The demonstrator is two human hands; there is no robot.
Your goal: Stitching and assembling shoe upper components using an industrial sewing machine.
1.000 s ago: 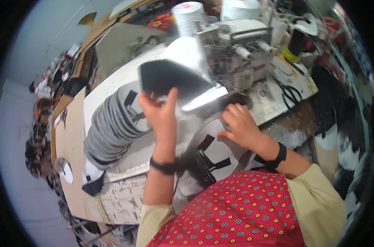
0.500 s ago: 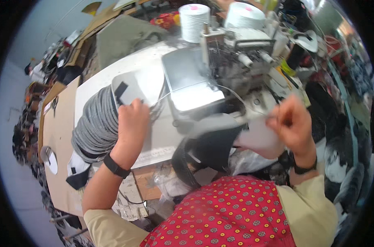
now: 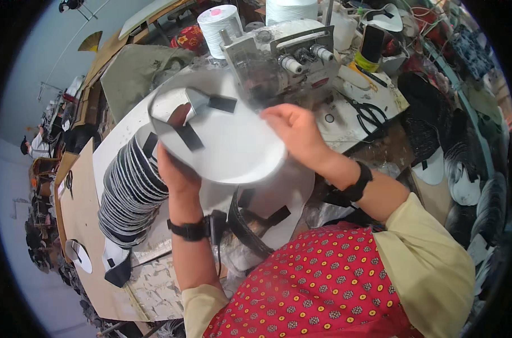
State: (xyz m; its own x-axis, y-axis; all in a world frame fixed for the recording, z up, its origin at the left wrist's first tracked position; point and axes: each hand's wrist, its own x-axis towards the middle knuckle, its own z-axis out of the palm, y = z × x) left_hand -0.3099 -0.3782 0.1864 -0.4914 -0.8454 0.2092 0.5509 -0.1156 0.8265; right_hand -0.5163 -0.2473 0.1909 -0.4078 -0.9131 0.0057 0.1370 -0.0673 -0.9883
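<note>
A white sun visor (image 3: 233, 146) with a dark band and black fastener patches is held up over the worktable. My left hand (image 3: 177, 166) grips it from the left, the thumb inside its band and the fingers beneath. At its right edge my right hand (image 3: 295, 132) is closed in a pinch, fingertips against the rim. Just left of my left hand lies a leaning stack of grey-edged visors (image 3: 129, 191). Below, close to my apron, another visor with a dark band (image 3: 242, 228) rests partly under the held one.
Behind the visor stands an overlock sewing machine (image 3: 284, 59), with white thread cones (image 3: 219, 28) at its back. Black scissors (image 3: 370, 115) lie on the machine's right side. Piles of dark visors (image 3: 484, 208) are at far right. A single visor (image 3: 118, 262) lies by the stack.
My left hand has a visor in its grip that was on the table side before. My right hand has moved left from the far right, leaving the piece there, to this visor's edge.
</note>
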